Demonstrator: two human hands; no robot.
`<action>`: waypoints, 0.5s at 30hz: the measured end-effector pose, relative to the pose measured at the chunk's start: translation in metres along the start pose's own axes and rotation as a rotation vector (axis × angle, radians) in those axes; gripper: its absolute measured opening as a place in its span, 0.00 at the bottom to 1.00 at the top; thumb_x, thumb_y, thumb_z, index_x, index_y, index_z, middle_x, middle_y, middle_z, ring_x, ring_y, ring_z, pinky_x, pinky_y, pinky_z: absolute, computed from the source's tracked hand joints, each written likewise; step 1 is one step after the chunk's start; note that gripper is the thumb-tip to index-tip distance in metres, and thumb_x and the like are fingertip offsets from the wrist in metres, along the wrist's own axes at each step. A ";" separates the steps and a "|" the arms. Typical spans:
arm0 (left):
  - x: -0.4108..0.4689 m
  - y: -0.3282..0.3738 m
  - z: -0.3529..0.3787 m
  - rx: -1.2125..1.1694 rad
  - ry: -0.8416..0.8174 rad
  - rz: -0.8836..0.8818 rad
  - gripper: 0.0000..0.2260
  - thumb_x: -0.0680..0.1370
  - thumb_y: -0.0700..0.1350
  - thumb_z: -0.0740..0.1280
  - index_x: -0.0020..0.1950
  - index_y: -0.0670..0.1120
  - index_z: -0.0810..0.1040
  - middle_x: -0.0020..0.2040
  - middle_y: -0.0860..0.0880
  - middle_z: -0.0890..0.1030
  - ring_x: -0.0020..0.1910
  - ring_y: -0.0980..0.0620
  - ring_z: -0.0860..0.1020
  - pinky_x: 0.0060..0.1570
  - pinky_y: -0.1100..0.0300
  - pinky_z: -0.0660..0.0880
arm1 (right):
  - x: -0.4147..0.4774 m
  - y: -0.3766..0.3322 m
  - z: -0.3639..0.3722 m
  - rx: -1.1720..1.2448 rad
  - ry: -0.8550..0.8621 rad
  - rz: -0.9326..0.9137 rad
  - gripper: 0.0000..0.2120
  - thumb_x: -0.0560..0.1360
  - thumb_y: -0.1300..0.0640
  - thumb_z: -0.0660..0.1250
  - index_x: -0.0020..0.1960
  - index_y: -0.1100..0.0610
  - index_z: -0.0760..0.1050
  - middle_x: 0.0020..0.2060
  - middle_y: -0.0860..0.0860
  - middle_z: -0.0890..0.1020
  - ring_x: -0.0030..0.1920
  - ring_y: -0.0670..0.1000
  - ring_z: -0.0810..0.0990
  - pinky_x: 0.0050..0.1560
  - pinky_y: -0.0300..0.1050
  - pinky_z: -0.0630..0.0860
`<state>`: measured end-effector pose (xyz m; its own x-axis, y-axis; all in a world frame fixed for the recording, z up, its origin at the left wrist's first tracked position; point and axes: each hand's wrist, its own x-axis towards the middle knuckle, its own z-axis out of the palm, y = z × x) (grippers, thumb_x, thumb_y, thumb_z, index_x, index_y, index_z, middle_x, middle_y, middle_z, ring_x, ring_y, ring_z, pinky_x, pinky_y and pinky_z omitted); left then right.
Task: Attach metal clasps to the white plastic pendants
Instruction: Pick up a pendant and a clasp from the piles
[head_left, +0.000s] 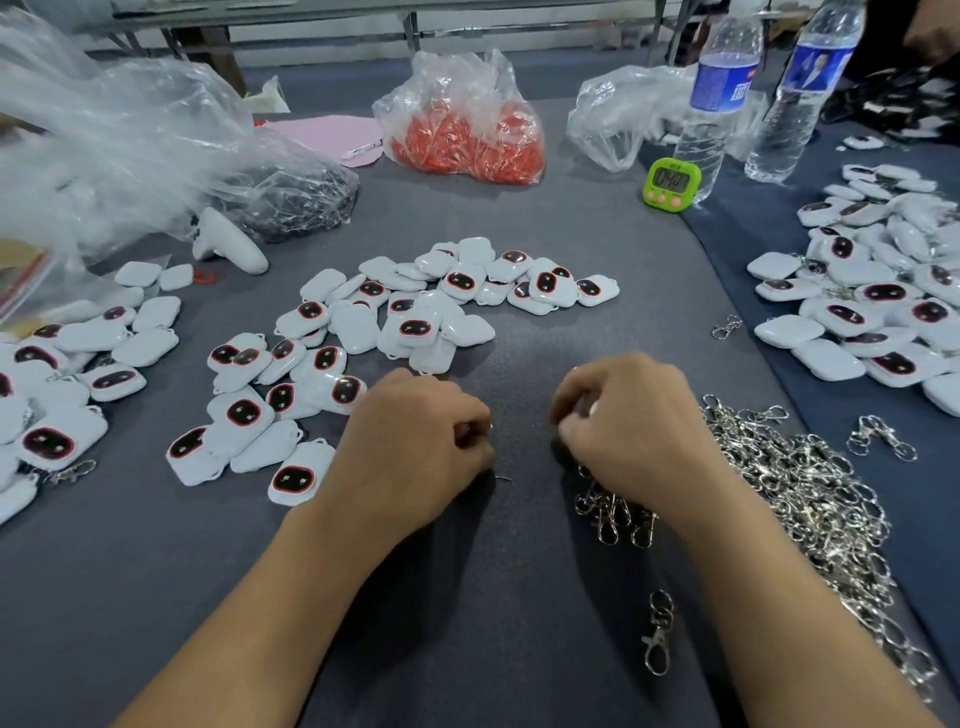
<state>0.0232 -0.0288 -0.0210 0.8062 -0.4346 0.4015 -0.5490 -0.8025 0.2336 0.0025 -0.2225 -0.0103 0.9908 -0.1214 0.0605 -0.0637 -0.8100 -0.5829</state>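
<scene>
Head view. The left hand (415, 436) rests knuckles-up on the grey tabletop (493, 597), wrist low and fingers curled under. A small glint shows at its fingertips, but whether it pinches anything cannot be told. The right hand (623, 421) sits level with it, just apart, fingers curled in around a bright scrap that I judge to be one of the silver metal swivel clasps (805, 493). More of these lie bunched under its wrist, and the main heap spreads to its right. One loose clasp (657, 634) lies nearer the body, beside the right forearm.

The white rounded plastic pendants with dark, red-rimmed faces (415, 312) lie heaped just beyond the left hand. Neither hand is seen holding one. Further batches sit at the far left and far right of the tabletop.

Judgement: the step in hand is freeing a single clasp. To do it well, separate one clasp cleanly from the tangle, then take the nearest pendant with its loop turned toward the right hand and pass the ring fully through the loop.
</scene>
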 end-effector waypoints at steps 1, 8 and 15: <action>0.001 0.000 0.001 -0.004 -0.022 0.003 0.04 0.68 0.47 0.78 0.38 0.51 0.84 0.33 0.54 0.80 0.34 0.54 0.68 0.40 0.62 0.57 | 0.002 0.001 0.001 0.107 0.096 0.058 0.08 0.70 0.57 0.69 0.39 0.45 0.84 0.28 0.41 0.80 0.34 0.42 0.79 0.34 0.34 0.72; 0.004 -0.004 0.007 -0.280 -0.119 -0.300 0.03 0.70 0.50 0.75 0.42 0.57 0.84 0.35 0.61 0.81 0.39 0.64 0.78 0.37 0.74 0.67 | 0.004 -0.015 0.009 0.852 -0.007 0.191 0.22 0.64 0.73 0.59 0.43 0.51 0.82 0.25 0.45 0.73 0.24 0.43 0.68 0.24 0.33 0.65; 0.004 -0.006 0.009 -0.316 -0.126 -0.331 0.04 0.68 0.51 0.75 0.42 0.56 0.85 0.33 0.59 0.82 0.37 0.62 0.79 0.34 0.69 0.70 | 0.003 -0.015 0.027 0.404 0.044 0.038 0.11 0.74 0.59 0.74 0.50 0.44 0.81 0.47 0.41 0.81 0.46 0.40 0.79 0.45 0.33 0.74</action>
<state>0.0322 -0.0291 -0.0286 0.9589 -0.2384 0.1536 -0.2823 -0.7513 0.5965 0.0100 -0.1950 -0.0228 0.9820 -0.1784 0.0626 -0.0390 -0.5150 -0.8563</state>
